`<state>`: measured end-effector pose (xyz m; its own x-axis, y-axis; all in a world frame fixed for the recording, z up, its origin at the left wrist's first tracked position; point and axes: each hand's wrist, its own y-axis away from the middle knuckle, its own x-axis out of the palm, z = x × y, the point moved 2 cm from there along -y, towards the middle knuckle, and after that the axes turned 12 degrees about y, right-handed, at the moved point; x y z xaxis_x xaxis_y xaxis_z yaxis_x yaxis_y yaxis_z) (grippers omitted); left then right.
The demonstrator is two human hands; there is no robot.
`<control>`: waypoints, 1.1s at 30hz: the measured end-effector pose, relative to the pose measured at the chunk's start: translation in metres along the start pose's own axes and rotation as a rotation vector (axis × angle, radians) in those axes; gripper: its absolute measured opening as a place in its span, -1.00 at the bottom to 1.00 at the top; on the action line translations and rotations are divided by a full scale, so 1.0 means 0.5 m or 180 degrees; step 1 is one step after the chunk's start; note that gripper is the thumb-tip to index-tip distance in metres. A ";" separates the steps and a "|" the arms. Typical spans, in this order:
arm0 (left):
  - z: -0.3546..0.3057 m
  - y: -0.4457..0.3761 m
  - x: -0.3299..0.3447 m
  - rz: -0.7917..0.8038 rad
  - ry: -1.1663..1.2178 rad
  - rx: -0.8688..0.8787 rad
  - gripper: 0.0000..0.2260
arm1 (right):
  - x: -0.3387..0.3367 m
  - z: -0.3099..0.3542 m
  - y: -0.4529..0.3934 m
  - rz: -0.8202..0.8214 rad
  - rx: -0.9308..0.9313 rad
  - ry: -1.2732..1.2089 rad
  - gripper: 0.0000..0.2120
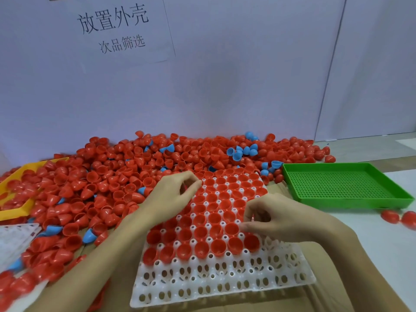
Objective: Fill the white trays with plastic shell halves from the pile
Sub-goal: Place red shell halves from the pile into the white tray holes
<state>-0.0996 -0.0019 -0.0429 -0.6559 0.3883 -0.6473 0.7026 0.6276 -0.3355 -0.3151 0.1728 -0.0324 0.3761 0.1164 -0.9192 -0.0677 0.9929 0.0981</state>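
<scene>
Your white tray (225, 287) sits bottom centre, top rows full of red shells, the two nearest rows bare. Your right hand (281, 219) is pinched at the filled edge right of centre (can't tell if there's a shell in it); empty cups lie just below it. Left hand (173, 194) curls beside the pile (108, 176), upper left

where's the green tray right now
In the head view, the green tray sits empty on the right side of the table, just right of the white tray and beyond the right hand, at the pile's right edge.
</scene>
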 end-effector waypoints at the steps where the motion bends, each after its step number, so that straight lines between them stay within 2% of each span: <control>1: 0.017 -0.038 0.001 0.0006 -0.0178 -0.0036 -0.91 | -0.001 0.001 -0.001 -0.0119 0.0006 -0.0011 -0.80; 5: 0.075 -0.172 0.003 0.0043 -0.0698 -0.0326 -0.77 | 0.000 0.012 -0.008 -0.0425 -0.0006 -0.0106 -0.77; 8: 0.090 -0.234 0.004 0.0055 -0.1305 -0.0163 -0.67 | 0.007 0.014 -0.013 -0.0467 -0.0042 -0.0099 -0.76; 13: 0.101 -0.293 0.032 0.0304 -0.1804 -0.0111 -0.66 | 0.019 0.015 -0.019 -0.0529 -0.0096 -0.0065 -0.75; 15: 0.103 -0.303 0.038 0.0173 -0.1797 -0.0130 -0.70 | 0.022 0.015 -0.020 -0.0533 -0.0114 -0.0059 -0.75; 18: 0.102 -0.298 0.033 -0.0144 -0.1469 -0.0143 -0.79 | 0.023 0.011 -0.020 -0.0548 -0.0072 -0.0075 -0.75; 22: 0.081 -0.260 0.012 -0.0731 -0.0988 0.0015 -0.76 | 0.015 0.013 -0.017 -0.0629 -0.0054 -0.0016 -0.77; 25: 0.041 -0.199 0.013 -0.0783 -0.0263 0.0211 -0.68 | 0.007 0.010 -0.015 -0.0848 0.0011 -0.0046 -0.81; 28: -0.005 -0.103 0.024 -0.0699 0.0359 0.0344 -0.66 | 0.002 0.009 -0.015 -0.1293 0.0106 -0.0118 -0.93; 29: -0.020 -0.068 0.029 -0.0664 0.0539 0.0371 -0.66 | 0.001 0.009 -0.015 -0.1435 0.0124 -0.0183 -0.91; 31: -0.048 -0.003 0.036 -0.0561 0.0820 0.0423 -0.67 | 0.001 0.013 -0.016 -0.1654 0.0100 -0.0435 -0.71; 33: -0.071 0.052 0.041 -0.0395 0.1019 0.0461 -0.68 | 0.002 0.021 -0.015 -0.1623 -0.0044 -0.0753 -0.54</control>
<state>-0.1045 0.0462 -0.0405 -0.7756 0.5209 -0.3566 0.6290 0.5900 -0.5063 -0.3043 0.1655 -0.0299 0.5612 -0.3742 -0.7382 0.1655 0.9247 -0.3429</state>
